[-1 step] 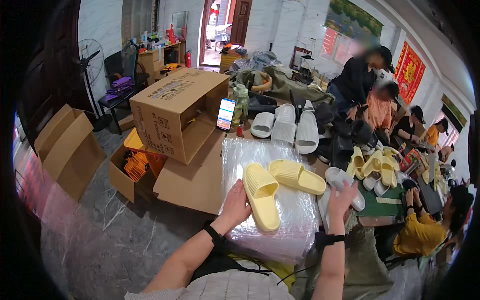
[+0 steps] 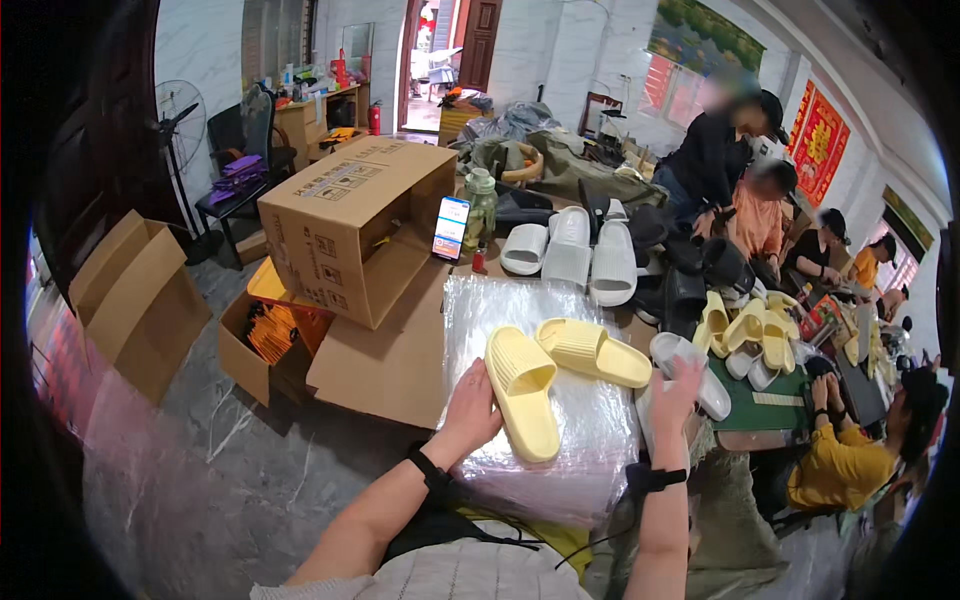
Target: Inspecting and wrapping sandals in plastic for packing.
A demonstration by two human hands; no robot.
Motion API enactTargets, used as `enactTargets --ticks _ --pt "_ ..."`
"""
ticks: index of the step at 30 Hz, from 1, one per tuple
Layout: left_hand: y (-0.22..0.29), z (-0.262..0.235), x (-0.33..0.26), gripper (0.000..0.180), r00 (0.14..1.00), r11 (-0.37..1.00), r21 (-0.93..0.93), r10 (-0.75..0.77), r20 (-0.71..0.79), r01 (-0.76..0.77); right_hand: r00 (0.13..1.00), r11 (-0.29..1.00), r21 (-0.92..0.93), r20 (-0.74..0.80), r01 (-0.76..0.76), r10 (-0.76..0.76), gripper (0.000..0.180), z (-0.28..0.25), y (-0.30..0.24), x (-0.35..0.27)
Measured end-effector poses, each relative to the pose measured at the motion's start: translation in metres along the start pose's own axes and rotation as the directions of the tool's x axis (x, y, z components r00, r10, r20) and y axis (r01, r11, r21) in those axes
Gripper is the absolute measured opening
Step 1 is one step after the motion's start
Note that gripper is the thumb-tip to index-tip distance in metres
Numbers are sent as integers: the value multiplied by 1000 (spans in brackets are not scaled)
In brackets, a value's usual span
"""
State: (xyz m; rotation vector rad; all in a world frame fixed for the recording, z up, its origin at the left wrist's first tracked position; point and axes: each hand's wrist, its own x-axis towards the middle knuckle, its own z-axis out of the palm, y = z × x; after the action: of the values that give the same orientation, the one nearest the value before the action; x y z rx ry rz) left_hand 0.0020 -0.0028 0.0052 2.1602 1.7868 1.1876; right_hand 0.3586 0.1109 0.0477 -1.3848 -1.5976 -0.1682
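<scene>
A pale yellow ribbed slide slipper (image 2: 524,392) lies on a stack of clear plastic bags (image 2: 470,315), toe end away from me. My left hand (image 2: 472,408) rests along its left edge, fingers stretched out and touching its side. Just beyond, a second yellow slide slipper (image 2: 592,352) lies crosswise with its heel to the right. My right hand (image 2: 676,398) is raised at the right edge of the bags, fingers spread and slightly blurred, with nothing in it. Behind those fingers is a white slide slipper (image 2: 714,392), partly covered by the hand.
Left of the bags, a big open carton (image 2: 330,235) lies on its side. A lit phone (image 2: 451,228) leans near a glass jar (image 2: 482,205). Grey slippers (image 2: 568,250), black slippers (image 2: 685,290) and more yellow slippers (image 2: 745,325) crowd the far right, where several people work.
My right hand has shifted slightly left, toward the second yellow slipper. My left hand and both yellow slippers stay where they were.
</scene>
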Motion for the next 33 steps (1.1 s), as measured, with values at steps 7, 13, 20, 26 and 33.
enactTargets --ticks 7,13,20,26,33 --pt "1 3 0 68 1000 1000 18 8 -11 -8 835 984 99 520 151 -180 70 44 -97 -8" --pt "-1 3 1 67 1000 1000 26 -9 -12 9 778 999 40 627 35 -52 75 51 -156 -14" --pt "15 -18 13 57 996 994 -95 63 55 -58 871 983 181 479 23 -109 50 79 -155 -49" --pt "3 1 0 57 999 999 34 20 -45 -18 803 979 155 595 -129 11 29 63 -156 -38" --pt "0 -2 -3 61 998 998 40 -53 42 52 914 981 162 403 -111 37 26 25 -147 -34"
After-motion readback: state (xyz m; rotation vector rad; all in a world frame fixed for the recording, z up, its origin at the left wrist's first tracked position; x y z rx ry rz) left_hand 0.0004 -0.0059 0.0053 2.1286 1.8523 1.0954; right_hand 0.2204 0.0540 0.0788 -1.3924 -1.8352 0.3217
